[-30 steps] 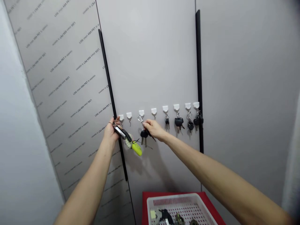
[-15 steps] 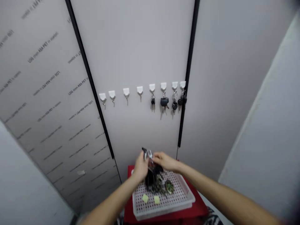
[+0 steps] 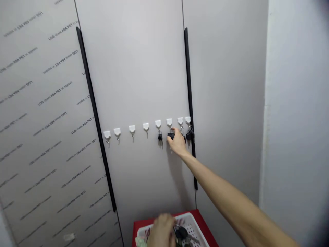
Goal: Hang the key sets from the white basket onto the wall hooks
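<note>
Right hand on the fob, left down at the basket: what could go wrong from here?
1. The right hand pinches the black fob among close-set hooks; pulling it may knock the neighbouring black key loose.
2. The left hand is blurred at the basket, at the frame's bottom edge; the dark keys by it might land outside.

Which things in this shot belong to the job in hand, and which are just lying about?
In hand: right hand pinching black key fob under white plastic wall hook; left hand in white perforated plastic basket, beside loose black keys.
Lying about: red stand; long black door handle; small black hung key.
</note>
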The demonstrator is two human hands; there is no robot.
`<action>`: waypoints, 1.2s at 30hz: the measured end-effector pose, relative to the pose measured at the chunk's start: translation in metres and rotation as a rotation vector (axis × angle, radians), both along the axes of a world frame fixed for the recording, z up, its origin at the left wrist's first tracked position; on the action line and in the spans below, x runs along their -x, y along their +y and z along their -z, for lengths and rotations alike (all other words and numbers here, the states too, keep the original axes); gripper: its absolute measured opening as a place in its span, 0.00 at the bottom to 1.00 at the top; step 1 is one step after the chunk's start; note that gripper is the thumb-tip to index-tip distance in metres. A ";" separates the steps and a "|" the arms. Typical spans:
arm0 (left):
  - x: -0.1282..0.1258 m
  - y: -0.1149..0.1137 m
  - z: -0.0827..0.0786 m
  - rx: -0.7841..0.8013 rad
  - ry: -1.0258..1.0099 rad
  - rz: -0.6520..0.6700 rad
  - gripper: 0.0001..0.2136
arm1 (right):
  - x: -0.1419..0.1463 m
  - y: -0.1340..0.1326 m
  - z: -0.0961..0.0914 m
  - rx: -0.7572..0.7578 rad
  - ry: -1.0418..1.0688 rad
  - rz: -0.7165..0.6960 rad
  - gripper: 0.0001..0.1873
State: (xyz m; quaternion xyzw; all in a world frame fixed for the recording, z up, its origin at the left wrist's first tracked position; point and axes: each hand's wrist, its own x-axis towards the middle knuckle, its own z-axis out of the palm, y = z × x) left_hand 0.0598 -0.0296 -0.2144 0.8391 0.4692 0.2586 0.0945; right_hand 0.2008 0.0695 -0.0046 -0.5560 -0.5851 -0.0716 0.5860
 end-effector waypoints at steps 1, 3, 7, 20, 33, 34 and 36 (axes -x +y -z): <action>0.008 0.007 -0.021 -0.079 -0.119 -0.036 0.14 | -0.002 0.000 -0.005 0.005 0.013 -0.002 0.22; 0.021 0.026 -0.071 -0.090 -0.333 -0.151 0.13 | -0.007 -0.004 -0.018 -0.018 0.037 0.000 0.20; 0.009 0.065 -0.170 -0.137 -0.579 -0.185 0.14 | -0.024 -0.015 -0.050 -0.091 0.075 0.012 0.15; -0.036 0.096 -0.242 -0.078 -0.710 -0.198 0.10 | -0.051 -0.009 0.005 0.191 -0.131 0.282 0.09; -0.032 0.076 -0.324 -0.267 0.152 -0.295 0.10 | -0.080 -0.014 -0.040 0.085 0.370 -0.140 0.14; -0.032 0.076 -0.321 -0.232 0.210 -0.270 0.09 | -0.084 -0.015 -0.037 0.152 0.360 -0.166 0.14; -0.033 0.078 -0.317 -0.193 0.263 -0.252 0.08 | -0.087 -0.015 -0.028 0.251 0.343 -0.161 0.15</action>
